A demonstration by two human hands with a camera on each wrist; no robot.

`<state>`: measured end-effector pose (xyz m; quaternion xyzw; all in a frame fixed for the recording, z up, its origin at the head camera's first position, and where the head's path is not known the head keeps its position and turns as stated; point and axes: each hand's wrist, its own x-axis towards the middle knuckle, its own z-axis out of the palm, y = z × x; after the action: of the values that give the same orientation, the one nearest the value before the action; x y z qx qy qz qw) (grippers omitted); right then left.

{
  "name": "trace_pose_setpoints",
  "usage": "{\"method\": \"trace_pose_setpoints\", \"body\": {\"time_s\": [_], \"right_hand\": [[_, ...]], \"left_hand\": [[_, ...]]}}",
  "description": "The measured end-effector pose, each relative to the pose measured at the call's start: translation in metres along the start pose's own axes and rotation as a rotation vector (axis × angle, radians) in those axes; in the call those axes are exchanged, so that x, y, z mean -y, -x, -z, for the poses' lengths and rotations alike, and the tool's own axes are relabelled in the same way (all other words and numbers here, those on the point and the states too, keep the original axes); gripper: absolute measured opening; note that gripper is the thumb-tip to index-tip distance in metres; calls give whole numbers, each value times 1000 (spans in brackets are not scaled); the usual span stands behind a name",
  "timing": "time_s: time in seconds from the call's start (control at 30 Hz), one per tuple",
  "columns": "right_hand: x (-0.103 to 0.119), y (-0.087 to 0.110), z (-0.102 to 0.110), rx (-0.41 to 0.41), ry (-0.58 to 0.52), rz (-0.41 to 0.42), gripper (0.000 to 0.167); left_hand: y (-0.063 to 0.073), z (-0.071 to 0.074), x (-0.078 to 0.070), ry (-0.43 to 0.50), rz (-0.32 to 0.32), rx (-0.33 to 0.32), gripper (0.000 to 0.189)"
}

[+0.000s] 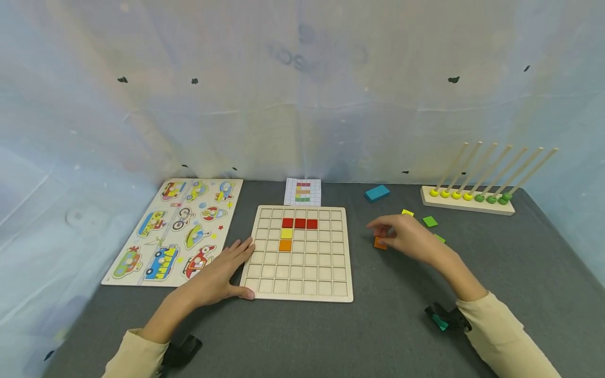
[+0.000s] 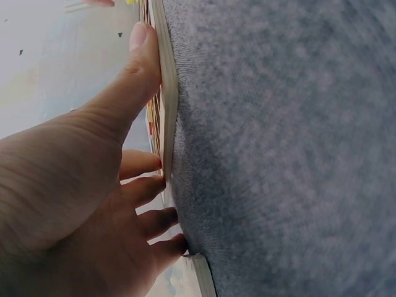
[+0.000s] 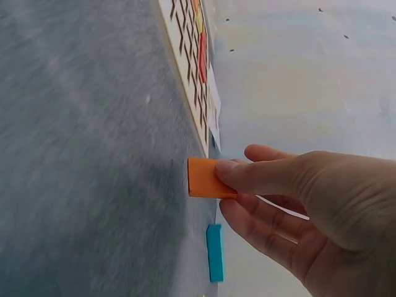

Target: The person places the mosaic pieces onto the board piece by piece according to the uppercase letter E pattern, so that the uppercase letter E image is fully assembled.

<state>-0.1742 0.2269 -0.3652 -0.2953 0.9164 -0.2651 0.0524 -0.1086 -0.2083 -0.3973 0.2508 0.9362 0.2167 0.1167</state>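
Note:
My right hand (image 1: pixel 406 236) pinches an orange square tile (image 3: pixel 207 178) between thumb and fingers, to the right of the wooden grid board (image 1: pixel 326 273). My left hand (image 1: pixel 215 275) rests along the board's left edge, its fingers spread and the thumb at the lower left corner. In the grid, three red tiles (image 1: pixel 300 223) lie in a row. Beneath the leftmost red one sit a yellow tile (image 1: pixel 287 233) and then an orange tile (image 1: pixel 285 245). A pattern card (image 1: pixel 303 192) with coloured rows lies behind the board.
Green tiles (image 1: pixel 430 221) and a yellow tile (image 1: pixel 407 212) lie around my right hand. Farther back is a blue block (image 1: pixel 377 193). A bead rack with upright pegs (image 1: pixel 468 201) stands at the back right. Left of the grid lies a vehicle puzzle board (image 1: pixel 177 231).

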Motion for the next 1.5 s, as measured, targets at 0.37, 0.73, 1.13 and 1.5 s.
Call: {"method": "trace_pose_setpoints", "body": {"time_s": [0.37,0.73,1.13,1.5], "right_hand": [[16,-35,-18,-24,-53,67,34],[43,-66,-35,-11,-129,157,33],[60,-95,-66,18,-298,217,28],[73,-108,-85,27,-292,239,26]], "left_hand": [[0,-1,4,-5,-15,-6,107],[1,-1,4,-9,-13,-9,108],[1,0,3,7,-8,-3,108],[0,-2,4,8,-15,-3,107]]}}
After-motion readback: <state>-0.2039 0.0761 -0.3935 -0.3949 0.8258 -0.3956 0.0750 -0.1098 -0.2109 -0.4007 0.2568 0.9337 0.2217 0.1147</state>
